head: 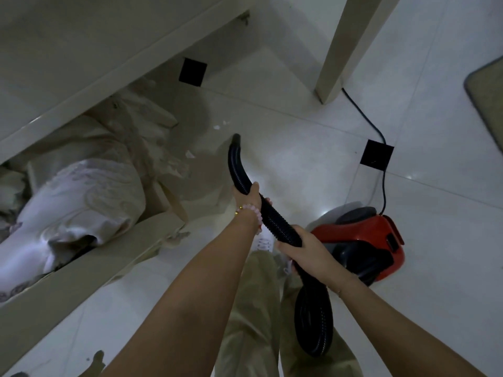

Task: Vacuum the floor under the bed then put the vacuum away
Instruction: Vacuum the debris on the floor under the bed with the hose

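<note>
A black ribbed vacuum hose (236,164) curves over the white tiled floor, its open tip pointing toward the shadowed floor under the cream bed frame (114,63). My left hand (247,198) grips the hose near the front, a pink bead bracelet on the wrist. Further back, my right hand (299,247) is closed around the same hose. The red and black vacuum body (364,240) sits on the floor just right of my right hand. Small white scraps (217,127) lie on the tiles ahead of the tip.
A pulled-out cream bed drawer (81,270) holds pale folded bedding (81,197) at left. A black power cord (364,112) runs from the vacuum past a cream furniture leg (334,63). A grey mat (487,96) lies at right. Black squares mark tile corners.
</note>
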`<state>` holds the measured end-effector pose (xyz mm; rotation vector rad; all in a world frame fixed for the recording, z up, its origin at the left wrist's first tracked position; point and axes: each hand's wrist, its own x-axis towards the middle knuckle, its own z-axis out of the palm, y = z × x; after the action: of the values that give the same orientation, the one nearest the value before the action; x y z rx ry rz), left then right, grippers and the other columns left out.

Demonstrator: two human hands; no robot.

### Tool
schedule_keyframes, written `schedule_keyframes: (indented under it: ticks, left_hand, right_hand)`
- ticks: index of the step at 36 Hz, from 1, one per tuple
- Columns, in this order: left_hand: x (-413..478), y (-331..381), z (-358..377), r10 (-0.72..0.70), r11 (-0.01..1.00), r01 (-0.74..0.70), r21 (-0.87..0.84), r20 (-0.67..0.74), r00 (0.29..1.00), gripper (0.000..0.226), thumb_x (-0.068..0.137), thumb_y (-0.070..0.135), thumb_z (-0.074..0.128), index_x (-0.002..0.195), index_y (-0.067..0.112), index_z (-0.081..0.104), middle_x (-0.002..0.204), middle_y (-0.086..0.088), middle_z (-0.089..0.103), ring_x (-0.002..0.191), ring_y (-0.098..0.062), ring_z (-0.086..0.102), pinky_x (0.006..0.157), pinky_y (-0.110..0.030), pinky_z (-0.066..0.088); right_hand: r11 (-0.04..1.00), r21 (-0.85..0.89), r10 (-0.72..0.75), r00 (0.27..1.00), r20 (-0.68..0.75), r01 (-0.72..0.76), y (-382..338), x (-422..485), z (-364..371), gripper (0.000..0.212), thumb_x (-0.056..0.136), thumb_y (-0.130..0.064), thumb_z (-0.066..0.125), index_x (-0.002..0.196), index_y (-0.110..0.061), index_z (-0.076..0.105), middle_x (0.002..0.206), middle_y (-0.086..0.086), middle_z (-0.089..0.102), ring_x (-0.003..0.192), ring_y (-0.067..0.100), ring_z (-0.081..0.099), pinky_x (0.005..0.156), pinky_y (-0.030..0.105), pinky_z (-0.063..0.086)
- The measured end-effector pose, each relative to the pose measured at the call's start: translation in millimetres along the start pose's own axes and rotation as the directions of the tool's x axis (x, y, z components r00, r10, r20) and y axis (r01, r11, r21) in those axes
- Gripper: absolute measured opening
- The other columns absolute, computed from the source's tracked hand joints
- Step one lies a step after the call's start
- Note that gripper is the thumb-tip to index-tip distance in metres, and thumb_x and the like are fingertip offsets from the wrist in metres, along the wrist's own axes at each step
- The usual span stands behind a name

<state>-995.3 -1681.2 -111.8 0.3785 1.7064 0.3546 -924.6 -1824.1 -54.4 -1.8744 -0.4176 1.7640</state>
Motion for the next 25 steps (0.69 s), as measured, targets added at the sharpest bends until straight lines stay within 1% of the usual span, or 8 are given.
schedule_keyframes:
  ticks: [6, 9, 13, 16, 18, 21, 23, 25]
  left_hand:
    - [9, 6, -7, 0.001, 0.999, 0.000, 0.044, -0.016, 1.000, 0.048, 0.091, 0.017, 0.056, 0.135, 0.015, 0.038, 0.062, -0.010, 0.051, 0.036, -0.015, 0.050, 0.039, -0.022, 0.048]
    - [9, 11, -9, -0.044, 0.999, 0.043, 0.024, 0.038, 0.998, 0.048, 0.090, 0.017, 0.056, 0.135, 0.018, 0.037, 0.066, -0.012, 0.050, 0.047, -0.020, 0.051, 0.047, -0.027, 0.052]
    - [8, 19, -7, -0.075, 0.997, 0.074, 0.011, 0.072, 0.995, 0.043, 0.088, 0.018, 0.060, 0.127, 0.017, 0.043, 0.069, -0.013, 0.052, 0.049, -0.022, 0.054, 0.051, -0.032, 0.055]
    - [17, 18, -4, -0.043, 0.998, 0.041, 0.053, 0.042, 0.998, 0.046, 0.083, 0.026, 0.063, 0.123, 0.016, 0.044, 0.084, -0.020, 0.062, 0.060, -0.025, 0.058, 0.070, -0.041, 0.058]
    - [20, 17, -2, -0.012, 0.997, 0.012, 0.072, 0.001, 1.000, 0.039, 0.086, 0.025, 0.060, 0.120, 0.013, 0.045, 0.080, -0.018, 0.061, 0.055, -0.023, 0.057, 0.065, -0.038, 0.058]
    - [17, 21, 2, -0.010, 0.992, 0.019, 0.127, -0.071, 0.997, 0.041, 0.088, 0.031, 0.058, 0.114, 0.001, 0.050, 0.072, -0.016, 0.063, 0.046, -0.018, 0.060, 0.064, -0.036, 0.060]
    - [18, 26, 3, -0.052, 0.989, 0.065, 0.133, -0.100, 0.994, 0.035, 0.091, 0.033, 0.055, 0.103, 0.001, 0.053, 0.048, -0.008, 0.058, 0.025, -0.009, 0.051, 0.040, -0.018, 0.050]
    - [21, 28, 3, -0.105, 0.980, 0.119, 0.157, -0.094, 0.990, 0.035, 0.093, 0.036, 0.052, 0.098, 0.001, 0.052, 0.040, -0.005, 0.056, 0.019, -0.006, 0.046, 0.028, -0.011, 0.037]
  right_hand:
    - [0.999, -0.028, -0.015, 1.000, 0.024, 0.016, -6, 6, 5, 0.034, 0.084, -0.033, 0.066, 0.113, -0.019, 0.055, 0.075, -0.005, 0.059, 0.060, 0.008, 0.056, 0.056, 0.022, 0.044]
    - [0.998, -0.053, -0.030, 1.000, 0.001, 0.030, -5, 8, 8, 0.036, 0.085, -0.034, 0.065, 0.116, -0.020, 0.054, 0.076, -0.005, 0.060, 0.062, 0.008, 0.056, 0.058, 0.023, 0.044]
    - [0.997, -0.066, -0.049, 0.998, -0.026, 0.047, -7, 12, 8, 0.036, 0.086, -0.032, 0.064, 0.118, -0.019, 0.053, 0.078, -0.004, 0.060, 0.065, 0.010, 0.058, 0.058, 0.023, 0.045]
    - [0.995, -0.076, -0.060, 0.998, -0.032, 0.058, -10, 14, 7, 0.038, 0.086, -0.032, 0.063, 0.120, -0.019, 0.052, 0.078, -0.005, 0.060, 0.066, 0.009, 0.058, 0.057, 0.021, 0.044]
    - [0.994, -0.093, -0.057, 0.998, -0.027, 0.055, -11, 17, 5, 0.039, 0.086, -0.032, 0.063, 0.121, -0.018, 0.052, 0.077, -0.006, 0.059, 0.064, 0.009, 0.057, 0.057, 0.022, 0.045]
    - [0.991, -0.127, -0.054, 0.998, -0.009, 0.053, -13, 22, 1, 0.037, 0.086, -0.035, 0.063, 0.118, -0.020, 0.053, 0.079, -0.003, 0.061, 0.065, 0.014, 0.060, 0.063, 0.032, 0.052]
    - [0.988, -0.141, -0.058, 0.998, 0.000, 0.058, -15, 25, -2, 0.040, 0.086, -0.035, 0.063, 0.122, -0.020, 0.052, 0.085, -0.003, 0.063, 0.072, 0.015, 0.062, 0.067, 0.030, 0.052]
    - [0.988, -0.140, -0.066, 0.998, 0.002, 0.066, -18, 27, -4, 0.041, 0.087, -0.032, 0.063, 0.124, -0.017, 0.052, 0.088, -0.004, 0.062, 0.076, 0.012, 0.061, 0.065, 0.021, 0.047]
